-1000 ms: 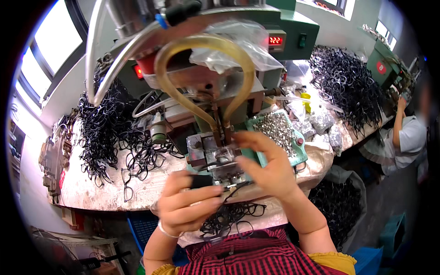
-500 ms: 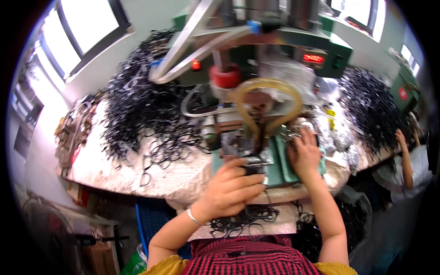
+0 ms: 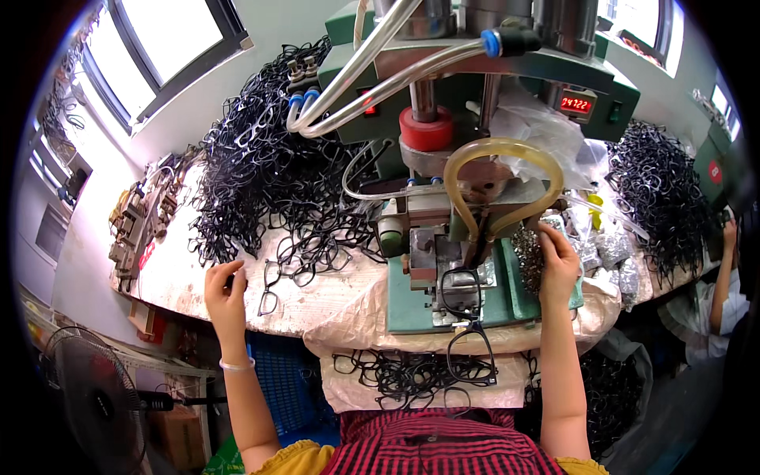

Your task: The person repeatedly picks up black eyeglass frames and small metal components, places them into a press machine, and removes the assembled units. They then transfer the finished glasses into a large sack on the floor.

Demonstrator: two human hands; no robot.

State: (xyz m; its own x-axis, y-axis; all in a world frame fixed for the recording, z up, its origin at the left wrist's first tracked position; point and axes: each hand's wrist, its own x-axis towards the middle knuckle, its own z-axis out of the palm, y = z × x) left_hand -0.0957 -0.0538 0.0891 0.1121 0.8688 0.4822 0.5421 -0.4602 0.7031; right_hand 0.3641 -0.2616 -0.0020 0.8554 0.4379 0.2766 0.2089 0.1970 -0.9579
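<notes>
Our right hand bends its fingers over the metal fittings, hold unclear, at two o'clock from the black eyeglass frame; at nine, our left hand curls loosely, its hold unclear too.

Bright light filled a dark-framed window in the pale wall at left. A black fan stood near the long, pale-topped workbench.

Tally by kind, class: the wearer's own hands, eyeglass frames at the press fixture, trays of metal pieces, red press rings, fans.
Left hand and right hand: 2
Eyeglass frame: 1
Metal-piece tray: 1
Red ring: 1
Fan: 1
Total: 6
</notes>
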